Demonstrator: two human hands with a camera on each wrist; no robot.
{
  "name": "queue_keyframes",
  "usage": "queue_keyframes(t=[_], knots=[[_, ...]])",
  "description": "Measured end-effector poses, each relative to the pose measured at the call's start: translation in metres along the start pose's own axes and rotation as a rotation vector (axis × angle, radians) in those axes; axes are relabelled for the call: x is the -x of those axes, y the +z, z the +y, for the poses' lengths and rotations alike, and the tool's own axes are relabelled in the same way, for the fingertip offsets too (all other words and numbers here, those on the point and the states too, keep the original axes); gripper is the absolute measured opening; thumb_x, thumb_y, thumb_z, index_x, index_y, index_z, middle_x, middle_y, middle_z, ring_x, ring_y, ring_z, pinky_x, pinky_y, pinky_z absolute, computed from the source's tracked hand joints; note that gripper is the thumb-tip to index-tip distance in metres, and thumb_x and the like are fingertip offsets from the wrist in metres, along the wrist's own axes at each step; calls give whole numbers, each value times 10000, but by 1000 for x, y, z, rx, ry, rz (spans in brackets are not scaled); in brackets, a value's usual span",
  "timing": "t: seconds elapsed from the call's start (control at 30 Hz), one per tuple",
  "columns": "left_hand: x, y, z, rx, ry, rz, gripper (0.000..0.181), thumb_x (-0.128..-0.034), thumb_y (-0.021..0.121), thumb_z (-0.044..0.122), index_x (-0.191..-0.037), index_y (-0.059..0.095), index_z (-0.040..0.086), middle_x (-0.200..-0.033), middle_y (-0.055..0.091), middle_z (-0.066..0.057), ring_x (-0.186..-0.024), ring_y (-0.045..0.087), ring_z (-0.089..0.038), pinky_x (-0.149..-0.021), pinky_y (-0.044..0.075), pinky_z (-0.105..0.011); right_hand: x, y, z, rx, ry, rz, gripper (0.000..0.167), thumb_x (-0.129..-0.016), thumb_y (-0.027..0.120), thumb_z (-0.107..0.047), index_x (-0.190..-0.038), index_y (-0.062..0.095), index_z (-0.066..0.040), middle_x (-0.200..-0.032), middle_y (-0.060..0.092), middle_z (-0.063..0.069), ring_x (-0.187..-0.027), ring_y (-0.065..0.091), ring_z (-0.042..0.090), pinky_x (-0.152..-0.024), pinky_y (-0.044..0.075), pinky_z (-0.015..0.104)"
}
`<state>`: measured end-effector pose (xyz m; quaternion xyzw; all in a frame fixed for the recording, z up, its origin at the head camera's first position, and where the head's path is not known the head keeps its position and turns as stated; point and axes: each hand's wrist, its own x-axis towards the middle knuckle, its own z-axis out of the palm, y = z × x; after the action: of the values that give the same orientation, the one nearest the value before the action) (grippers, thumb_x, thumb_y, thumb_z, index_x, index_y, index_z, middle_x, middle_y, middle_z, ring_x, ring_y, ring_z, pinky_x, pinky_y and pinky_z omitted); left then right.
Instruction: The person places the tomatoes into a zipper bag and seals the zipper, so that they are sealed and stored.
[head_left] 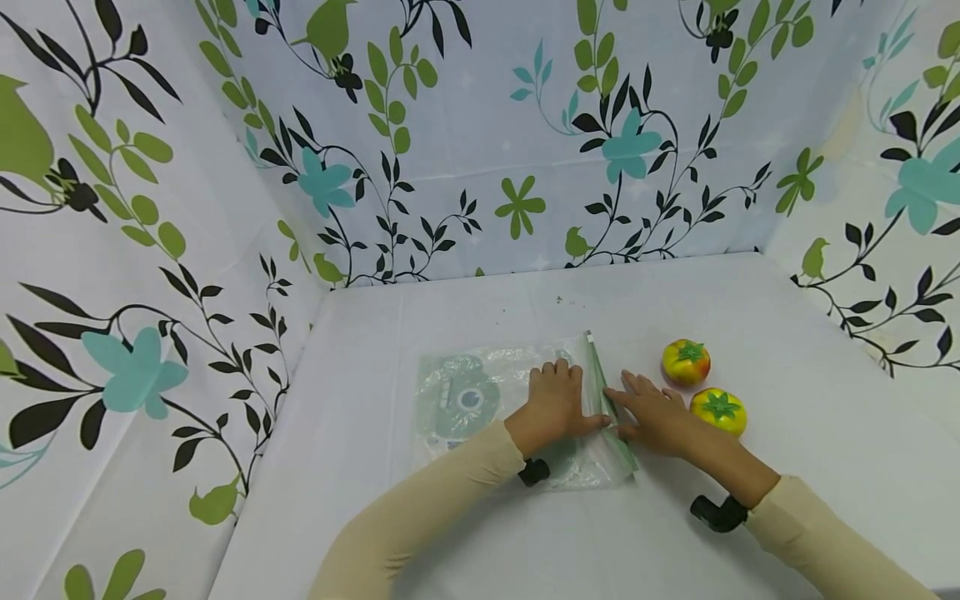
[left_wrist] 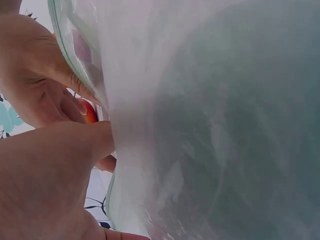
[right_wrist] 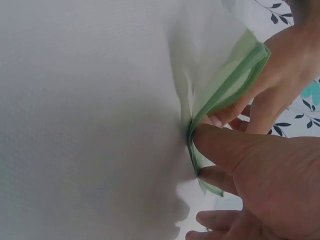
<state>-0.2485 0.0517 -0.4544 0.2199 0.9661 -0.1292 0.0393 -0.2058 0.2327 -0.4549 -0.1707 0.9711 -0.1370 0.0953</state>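
Observation:
A clear zip bag (head_left: 517, 367) with a green zip edge lies flat on the white table, its edge side raised a little. Inside it shows a pale green, rounded item (head_left: 470, 400) with a white ring and dark centre; its kind cannot be told through the plastic. My left hand (head_left: 553, 404) rests on the bag, fingers spread, its thumb reaching to the green edge. My right hand (head_left: 656, 414) pinches that green edge (right_wrist: 227, 82) between thumb and finger. In the left wrist view, the cloudy plastic (left_wrist: 135, 100) fills most of the frame.
Two toy fruits with green leafy tops, one red and yellow (head_left: 686, 362) and one yellow (head_left: 718, 411), sit just right of my right hand. Leaf-patterned cloth (head_left: 450, 183) surrounds the table (head_left: 360, 500) at the back and both sides.

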Motion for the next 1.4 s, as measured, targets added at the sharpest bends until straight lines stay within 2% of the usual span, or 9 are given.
queue_keyframes(t=[0.17,0.3,0.57,0.77,1.1,1.4], knots=[[6,2,-7,-4,4,-9,941,-913,420,886,-1483,491,140,-1408,530,-44,-1273,557,-211,-1056,488,-373,0,-2,-2,1,13,-12,679,-961,770,-385,-1526,554,-76,-1631,323,358,-1486,300,606,-1116,258,805],[8,4,-13,-4,1,-4,941,-918,420,880,-1464,505,118,-1383,527,-54,-1261,558,-218,-1071,482,-386,0,-3,-3,8,11,-12,675,-956,777,-376,-1521,562,-76,-1633,321,357,-1489,296,604,-1117,244,811],[16,8,-28,15,-39,-13,973,-914,420,885,-1447,527,78,-1382,531,-79,-1292,545,-247,-1091,464,-420,0,-4,-4,12,13,-12,666,-958,774,-375,-1516,567,-76,-1633,313,361,-1493,289,601,-1126,231,808],[27,11,-42,80,-72,-1,966,-917,469,859,-1444,527,52,-1376,523,-105,-1298,538,-279,-1049,488,-466,1,-5,-6,37,3,-10,628,-968,769,-331,-1505,577,-68,-1628,327,358,-1489,302,596,-1118,248,809],[34,14,-59,195,-98,-79,918,-961,470,795,-1432,541,10,-1358,503,-146,-1253,512,-287,-923,553,-452,3,-7,-7,58,-6,-6,581,-972,764,-241,-1498,586,-69,-1617,350,356,-1483,320,592,-1105,263,814],[34,16,-68,318,-81,-93,805,-986,520,680,-1417,554,1,-1396,471,-169,-1290,472,-324,-963,525,-525,2,-9,-7,74,-10,-29,586,-978,753,-250,-1510,575,-80,-1599,392,348,-1469,355,583,-1105,280,805]])
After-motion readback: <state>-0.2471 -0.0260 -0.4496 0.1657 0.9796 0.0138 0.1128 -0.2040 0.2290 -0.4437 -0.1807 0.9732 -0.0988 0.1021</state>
